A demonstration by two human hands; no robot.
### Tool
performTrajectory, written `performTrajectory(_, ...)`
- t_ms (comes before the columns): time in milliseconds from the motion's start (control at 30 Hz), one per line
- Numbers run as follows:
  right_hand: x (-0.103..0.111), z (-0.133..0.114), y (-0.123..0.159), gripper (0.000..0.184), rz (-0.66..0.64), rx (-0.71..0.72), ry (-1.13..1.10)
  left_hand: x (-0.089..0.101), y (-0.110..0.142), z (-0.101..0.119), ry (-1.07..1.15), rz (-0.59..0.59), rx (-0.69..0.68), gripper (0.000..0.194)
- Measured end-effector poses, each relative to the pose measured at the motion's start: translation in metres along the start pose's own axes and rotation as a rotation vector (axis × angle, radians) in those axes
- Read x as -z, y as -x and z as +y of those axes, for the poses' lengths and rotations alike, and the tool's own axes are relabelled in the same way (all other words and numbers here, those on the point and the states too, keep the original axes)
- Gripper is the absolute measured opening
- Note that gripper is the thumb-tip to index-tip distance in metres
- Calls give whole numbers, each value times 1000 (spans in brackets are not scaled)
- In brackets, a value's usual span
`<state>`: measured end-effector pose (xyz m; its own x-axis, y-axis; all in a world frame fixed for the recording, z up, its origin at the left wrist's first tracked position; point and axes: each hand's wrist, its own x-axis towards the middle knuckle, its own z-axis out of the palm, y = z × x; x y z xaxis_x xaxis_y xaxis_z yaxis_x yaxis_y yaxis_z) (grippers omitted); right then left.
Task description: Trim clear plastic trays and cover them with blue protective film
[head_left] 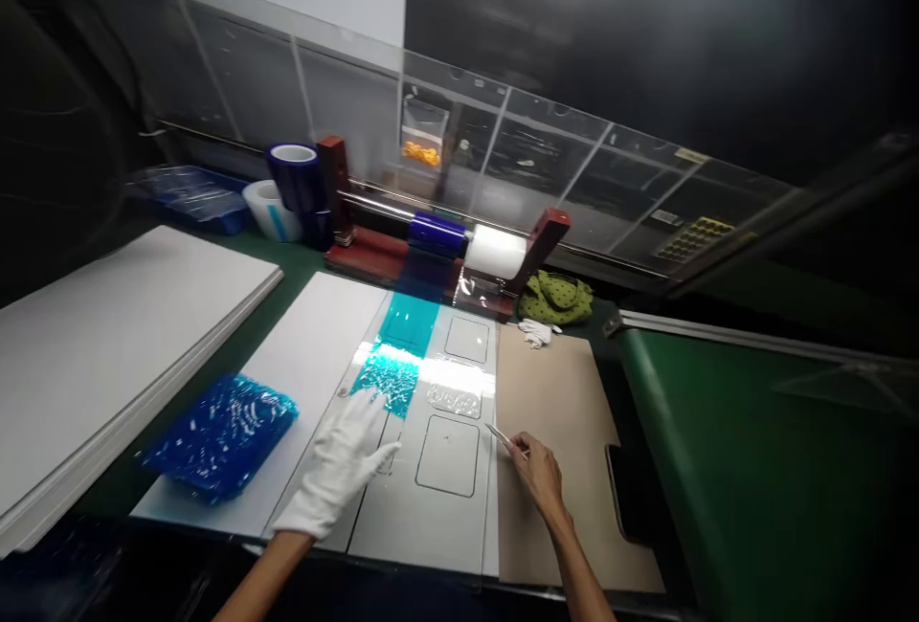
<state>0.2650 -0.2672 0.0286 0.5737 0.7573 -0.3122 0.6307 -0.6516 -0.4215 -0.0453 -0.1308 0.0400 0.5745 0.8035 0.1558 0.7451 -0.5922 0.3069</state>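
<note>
My left hand (343,464), in a white glove, lies with its fingers spread at the near end of a strip of blue film (409,321). The strip runs down the board from a blue roll (437,234) on a stand. Bare, my right hand (537,474) pinches a slim, pale pointed tool (498,434), either tweezers or a thin blade; I cannot tell which. Its tip points left, over the right edge of a glossy clear sheet (449,531) marked with dark rounded rectangles. Beside the blue strip, clear film (454,397) comes down from a white roll (495,252).
A red-brown stand (369,256) carries both rolls at the back. Left are a bundle of blue film pieces (222,435) and a stack of white sheets (122,335). Right are brown cardboard (552,392), a dark phone (626,493), a white glove (537,332) and a green dotted pouch (556,299).
</note>
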Motion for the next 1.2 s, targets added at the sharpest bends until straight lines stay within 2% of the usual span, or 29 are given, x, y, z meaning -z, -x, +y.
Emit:
performTrajectory(67,0,0,-8,22,37,-45,7,-27,-33,24,15,-165,-110,81)
performTrajectory(167,-6,-4,-20,20,64,-73,4,-59,-79,49,45,-297,-257,95)
performTrajectory(267,-13,-10,-31,18,59,-61,-37,-83,-112,61,67,-367,-355,103)
performTrajectory(400,-21,-10,-39,17,3,-6,-158,-100,-130,59,92,-388,-419,108)
performTrajectory(467,-24,-6,-40,19,-30,9,-229,-101,-133,56,105,-361,-447,95)
performTrajectory(567,-25,7,-36,25,-59,2,-316,-98,-135,54,106,-302,-468,51)
performTrajectory(633,-21,20,-30,28,-38,-20,-347,-95,-133,56,102,-256,-482,37)
performTrajectory(767,-7,49,-11,31,113,-74,-358,-84,-103,70,99,-133,-528,37)
performTrajectory(900,9,66,12,39,235,-66,-357,-72,-41,83,87,6,-561,50)
performTrajectory(1000,24,62,32,37,218,54,-397,-71,11,85,67,142,-597,68)
performTrajectory(1067,37,54,47,37,167,126,-430,-76,41,83,33,190,-611,72)
performTrajectory(1133,51,47,61,36,118,176,-448,-82,64,83,44,172,-615,67)
performTrajectory(1200,65,42,73,34,83,214,-454,-86,78,86,78,137,-557,63)
